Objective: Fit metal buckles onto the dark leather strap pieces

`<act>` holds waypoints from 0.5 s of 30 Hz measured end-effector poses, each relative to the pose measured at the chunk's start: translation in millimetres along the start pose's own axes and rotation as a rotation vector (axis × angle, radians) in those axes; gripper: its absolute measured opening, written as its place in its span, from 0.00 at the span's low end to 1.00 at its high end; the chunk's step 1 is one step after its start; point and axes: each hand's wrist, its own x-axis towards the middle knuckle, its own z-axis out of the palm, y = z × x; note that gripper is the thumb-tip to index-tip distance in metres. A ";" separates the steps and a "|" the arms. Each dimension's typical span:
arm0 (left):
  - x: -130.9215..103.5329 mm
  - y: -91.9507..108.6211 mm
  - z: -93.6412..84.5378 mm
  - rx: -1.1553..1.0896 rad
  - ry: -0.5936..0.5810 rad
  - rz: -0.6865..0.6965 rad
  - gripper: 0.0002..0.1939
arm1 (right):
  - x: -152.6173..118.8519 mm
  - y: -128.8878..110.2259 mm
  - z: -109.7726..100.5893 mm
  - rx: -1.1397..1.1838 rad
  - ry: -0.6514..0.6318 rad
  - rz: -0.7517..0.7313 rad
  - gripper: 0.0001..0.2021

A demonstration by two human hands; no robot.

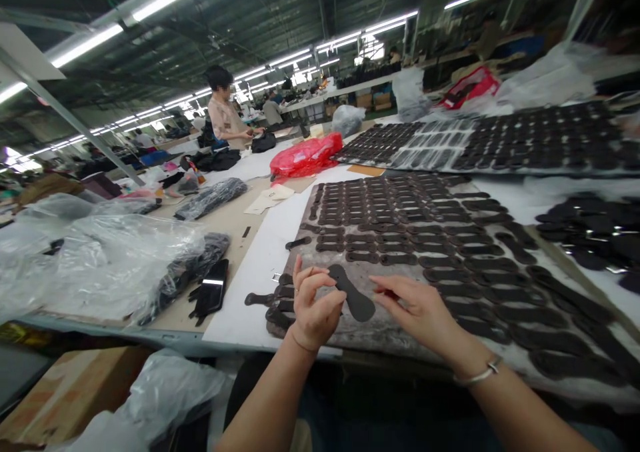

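A flat dark strap piece [354,297], narrow in the middle with rounded ends, is pinched at its upper end by my left hand [317,305]. It is held tilted above the grey board [320,329]. Just right of its free end is my right hand [413,309], thumb and forefinger slightly apart, not touching the piece. Rows of similar dark pieces [363,202] lie across the board. Several more are gathered by my left hand, next to a small metal buckle [276,277].
A black phone [213,289] and clear plastic bags [110,252] lie to the left. Behind stand a red bag [305,157] and a second board of pieces [540,139]. A pile of black parts [590,232] is at right. Another person [227,115] works at the far table.
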 end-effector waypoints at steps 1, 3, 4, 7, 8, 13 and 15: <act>-1.7 0.9 0.9 -0.002 -0.010 -0.004 0.10 | 0.4 -3.2 -0.8 0.015 -0.001 -0.010 0.15; -7.6 -1.3 3.4 0.002 -0.071 -0.020 0.10 | 0.4 -8.5 -3.3 0.031 -0.006 -0.022 0.15; -11.4 -3.4 5.2 0.006 -0.124 -0.038 0.10 | 0.3 -10.6 -4.8 0.030 0.002 -0.023 0.16; -23.9 -8.2 12.4 0.009 -0.348 -0.111 0.09 | -0.9 -14.8 -6.6 -0.031 0.022 -0.040 0.15; -27.6 -8.4 15.2 -0.003 -0.425 -0.132 0.09 | -1.4 -15.2 -5.4 -0.067 -0.001 -0.060 0.16; -38.1 -1.6 28.1 -0.149 -0.578 -0.238 0.09 | -6.9 -5.1 11.0 -0.167 -0.115 -0.119 0.16; -37.7 0.5 29.8 -0.237 -0.524 -0.341 0.08 | -8.4 1.3 15.9 -0.126 -0.066 -0.054 0.13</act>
